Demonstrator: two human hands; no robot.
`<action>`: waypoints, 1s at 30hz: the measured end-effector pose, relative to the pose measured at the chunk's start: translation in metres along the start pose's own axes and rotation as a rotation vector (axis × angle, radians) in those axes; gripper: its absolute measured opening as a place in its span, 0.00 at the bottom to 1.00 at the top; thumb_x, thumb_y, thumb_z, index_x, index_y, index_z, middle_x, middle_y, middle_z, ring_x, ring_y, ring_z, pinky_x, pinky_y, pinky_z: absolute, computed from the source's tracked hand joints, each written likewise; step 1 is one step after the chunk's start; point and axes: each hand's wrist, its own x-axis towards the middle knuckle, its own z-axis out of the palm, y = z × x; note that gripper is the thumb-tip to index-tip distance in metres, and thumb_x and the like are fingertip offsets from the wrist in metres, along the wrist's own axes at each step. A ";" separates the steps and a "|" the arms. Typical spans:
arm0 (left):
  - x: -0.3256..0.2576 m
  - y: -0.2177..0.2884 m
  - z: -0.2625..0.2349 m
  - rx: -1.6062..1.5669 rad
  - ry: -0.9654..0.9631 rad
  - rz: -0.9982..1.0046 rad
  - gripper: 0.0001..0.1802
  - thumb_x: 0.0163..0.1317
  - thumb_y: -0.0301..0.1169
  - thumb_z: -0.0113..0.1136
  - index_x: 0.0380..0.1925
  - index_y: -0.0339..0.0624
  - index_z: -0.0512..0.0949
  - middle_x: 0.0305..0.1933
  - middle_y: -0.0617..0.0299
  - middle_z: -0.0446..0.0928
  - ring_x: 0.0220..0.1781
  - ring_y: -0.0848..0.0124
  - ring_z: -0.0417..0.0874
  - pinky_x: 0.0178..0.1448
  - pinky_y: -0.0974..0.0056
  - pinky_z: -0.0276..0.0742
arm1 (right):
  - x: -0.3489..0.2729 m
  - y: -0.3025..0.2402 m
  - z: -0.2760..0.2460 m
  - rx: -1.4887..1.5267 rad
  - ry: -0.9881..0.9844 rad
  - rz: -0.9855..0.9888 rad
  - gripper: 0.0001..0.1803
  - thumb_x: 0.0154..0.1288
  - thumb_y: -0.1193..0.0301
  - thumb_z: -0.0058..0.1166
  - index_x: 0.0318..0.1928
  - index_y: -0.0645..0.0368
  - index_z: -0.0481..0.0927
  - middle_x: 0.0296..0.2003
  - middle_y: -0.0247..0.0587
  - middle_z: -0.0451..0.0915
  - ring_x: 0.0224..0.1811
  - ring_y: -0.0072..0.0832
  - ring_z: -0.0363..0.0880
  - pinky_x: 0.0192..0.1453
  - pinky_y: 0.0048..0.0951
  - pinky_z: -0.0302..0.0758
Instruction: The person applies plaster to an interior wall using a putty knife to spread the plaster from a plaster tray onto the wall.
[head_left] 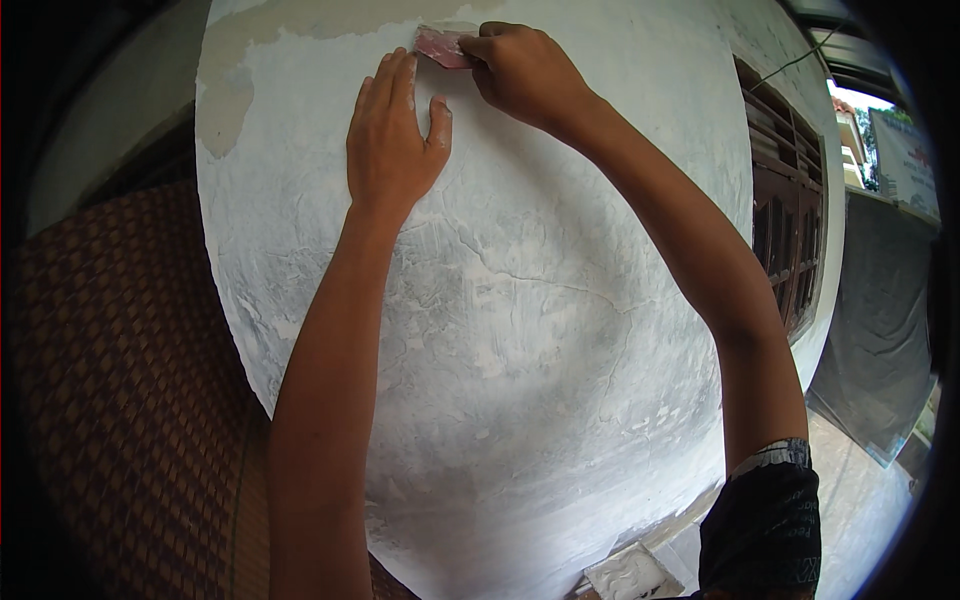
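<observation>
Wall (530, 360): white and chalky, open between the two arms, with a thin crack (490, 265) running rightward; its left edge borders the woven mat.
Woven mat (120, 380): brown, curving along the left, well apart from both hands.
Right arm (690, 240): in from the near right, bent at the elbow, dark sleeve (765, 520) above it.
Left forearm (325, 420): nearly straight, reaching from the near left.
Shuttered window (790, 225): brown, right of the right arm.
Right hand (525, 75): knuckles curled, thumb and fingers pinching the scraper at its right end.
Left hand (392, 145): palm toward the wall, fingers together, thumb spread — holding nothing.
Scraper (443, 50): reddish, far on the wall, its blade jutting left of the grip — just beside the left fingertips; touching or not, I cannot tell.
</observation>
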 end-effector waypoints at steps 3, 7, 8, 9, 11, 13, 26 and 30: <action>-0.001 0.004 0.003 -0.003 -0.003 -0.005 0.29 0.71 0.36 0.54 0.70 0.37 0.68 0.73 0.47 0.70 0.74 0.51 0.71 0.80 0.51 0.61 | 0.020 0.012 -0.013 0.035 0.009 0.145 0.09 0.59 0.79 0.57 0.39 0.65 0.86 0.32 0.51 0.83 0.34 0.46 0.85 0.40 0.43 0.82; 0.001 0.011 0.012 -0.013 0.005 -0.007 0.29 0.71 0.36 0.54 0.70 0.37 0.68 0.73 0.48 0.71 0.74 0.50 0.71 0.80 0.51 0.61 | 0.040 0.073 0.007 -0.128 0.023 0.223 0.09 0.63 0.79 0.52 0.34 0.73 0.84 0.34 0.65 0.83 0.36 0.56 0.85 0.42 0.49 0.81; 0.001 0.008 0.011 -0.005 0.002 -0.007 0.29 0.71 0.36 0.54 0.70 0.37 0.68 0.73 0.48 0.71 0.74 0.50 0.71 0.80 0.51 0.61 | 0.034 0.072 0.012 -0.119 0.026 0.224 0.09 0.63 0.79 0.52 0.34 0.73 0.84 0.34 0.65 0.83 0.36 0.56 0.85 0.42 0.49 0.81; 0.001 0.007 0.009 0.010 0.000 -0.010 0.28 0.70 0.36 0.55 0.68 0.36 0.70 0.72 0.48 0.72 0.74 0.52 0.71 0.80 0.51 0.62 | 0.024 0.064 0.012 -0.138 -0.002 0.185 0.08 0.60 0.80 0.54 0.36 0.70 0.85 0.34 0.58 0.83 0.35 0.51 0.85 0.41 0.46 0.82; 0.001 0.005 0.003 0.030 -0.007 -0.013 0.28 0.69 0.36 0.56 0.66 0.35 0.72 0.71 0.47 0.72 0.74 0.55 0.72 0.81 0.52 0.62 | 0.008 0.039 0.010 -0.269 -0.112 0.157 0.08 0.58 0.80 0.56 0.37 0.68 0.86 0.33 0.51 0.84 0.34 0.47 0.85 0.41 0.44 0.82; 0.002 0.002 -0.001 0.014 0.000 -0.002 0.28 0.69 0.36 0.56 0.66 0.35 0.72 0.71 0.47 0.73 0.74 0.55 0.72 0.81 0.52 0.62 | -0.010 0.001 -0.001 -0.128 -0.110 0.087 0.08 0.57 0.79 0.57 0.36 0.68 0.86 0.33 0.52 0.84 0.35 0.47 0.85 0.42 0.45 0.82; 0.000 0.002 0.002 0.047 0.018 -0.005 0.27 0.68 0.35 0.56 0.65 0.36 0.73 0.69 0.47 0.74 0.73 0.55 0.74 0.79 0.51 0.64 | 0.006 0.031 0.008 -0.084 -0.054 0.192 0.07 0.61 0.80 0.54 0.33 0.69 0.85 0.34 0.60 0.84 0.38 0.52 0.85 0.46 0.47 0.81; 0.000 0.004 0.002 -0.001 0.037 -0.010 0.26 0.68 0.35 0.56 0.65 0.36 0.73 0.68 0.47 0.75 0.72 0.54 0.75 0.79 0.51 0.64 | 0.012 0.002 -0.023 0.022 -0.076 0.170 0.07 0.60 0.81 0.54 0.33 0.70 0.85 0.33 0.60 0.83 0.36 0.52 0.85 0.45 0.47 0.81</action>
